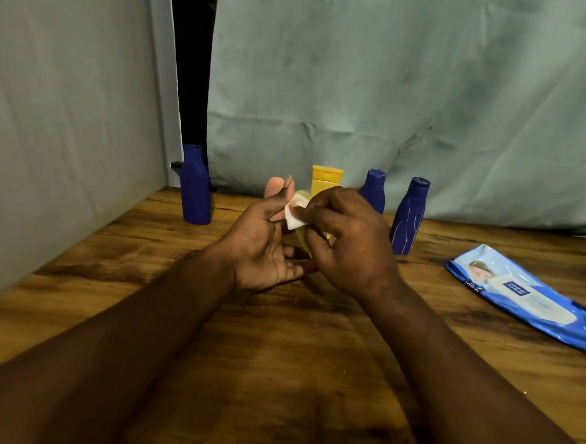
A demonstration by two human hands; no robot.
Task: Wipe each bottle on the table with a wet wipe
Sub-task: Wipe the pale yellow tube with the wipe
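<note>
My left hand [266, 244] is raised palm-up over the middle of the table and holds a small yellow-green bottle [303, 240] between its thumb and fingers; the bottle is mostly hidden. My right hand [347, 239] pinches a folded white wet wipe [293, 215] and presses it against the top of that bottle. Behind the hands stands a yellow bottle [326, 180]. Three dark blue bottles stand upright: one at the back left [196, 188], one behind my right hand [374, 190] and one to its right [409, 217].
A blue pack of wet wipes [527, 299] lies flat on the wooden table [275, 375] at the right. A grey wall panel [68, 122] closes off the left side, and a grey-green cloth [395, 91] hangs behind the bottles.
</note>
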